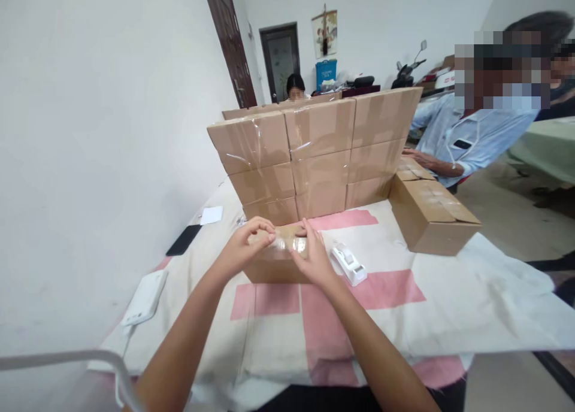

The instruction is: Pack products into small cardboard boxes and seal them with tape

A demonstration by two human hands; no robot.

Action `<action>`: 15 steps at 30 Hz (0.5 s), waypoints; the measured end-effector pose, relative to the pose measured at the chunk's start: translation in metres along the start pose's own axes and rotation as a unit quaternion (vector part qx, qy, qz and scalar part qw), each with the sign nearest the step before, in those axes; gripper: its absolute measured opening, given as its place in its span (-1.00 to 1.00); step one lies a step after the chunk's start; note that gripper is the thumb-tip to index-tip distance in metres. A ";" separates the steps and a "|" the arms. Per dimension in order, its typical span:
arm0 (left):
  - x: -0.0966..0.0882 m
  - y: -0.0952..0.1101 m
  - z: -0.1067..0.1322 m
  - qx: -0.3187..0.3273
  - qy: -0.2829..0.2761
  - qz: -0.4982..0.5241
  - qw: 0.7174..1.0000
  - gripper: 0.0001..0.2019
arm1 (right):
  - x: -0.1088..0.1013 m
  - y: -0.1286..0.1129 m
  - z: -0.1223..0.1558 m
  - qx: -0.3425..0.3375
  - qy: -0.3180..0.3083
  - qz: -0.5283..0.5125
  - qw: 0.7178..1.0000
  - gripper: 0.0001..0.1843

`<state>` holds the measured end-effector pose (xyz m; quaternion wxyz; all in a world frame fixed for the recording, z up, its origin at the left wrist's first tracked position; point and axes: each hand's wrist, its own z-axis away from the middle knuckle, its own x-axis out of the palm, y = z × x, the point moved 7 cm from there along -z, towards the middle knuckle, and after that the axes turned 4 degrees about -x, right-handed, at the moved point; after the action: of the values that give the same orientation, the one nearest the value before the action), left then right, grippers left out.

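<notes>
A small brown cardboard box (274,272) lies on the cloth-covered table in front of me, with shiny clear tape (299,245) across its top. At the box's left end, my left hand (245,247) has its thumb and forefinger curled close together beside the tape; whatever lies between the tips is too small to make out. My right hand (317,257) rests against the right end of the box, its thumb and fingers spread on the top and near edge. A white tape dispenser (349,264) lies just right of this hand.
Behind the box stands a wall of stacked, taped cartons (321,151). More closed boxes (435,211) sit at the right, near a seated person in a light blue shirt (485,133). A white phone (144,297) and a dark phone (183,240) lie along the left edge.
</notes>
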<state>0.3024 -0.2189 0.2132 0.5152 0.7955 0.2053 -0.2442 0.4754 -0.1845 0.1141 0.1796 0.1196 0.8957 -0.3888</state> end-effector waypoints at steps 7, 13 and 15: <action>0.021 -0.053 -0.028 -0.102 -0.160 -0.066 0.980 -0.63 | 0.005 0.020 0.007 -0.005 0.025 -0.064 0.998 -0.13; 0.026 -0.072 -0.025 -0.126 -0.140 -0.201 0.961 -0.38 | 0.006 0.021 0.008 -0.001 0.019 -0.072 0.997 -0.15; 0.025 -0.076 -0.024 -0.136 -0.124 -0.228 0.956 -0.12 | 0.006 0.020 0.010 -0.006 0.018 -0.077 0.997 -0.14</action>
<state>0.2826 -0.1653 0.1518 0.5710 0.6131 0.3468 -0.4218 0.4791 -0.1776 0.0919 0.1338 0.0565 0.9074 -0.3943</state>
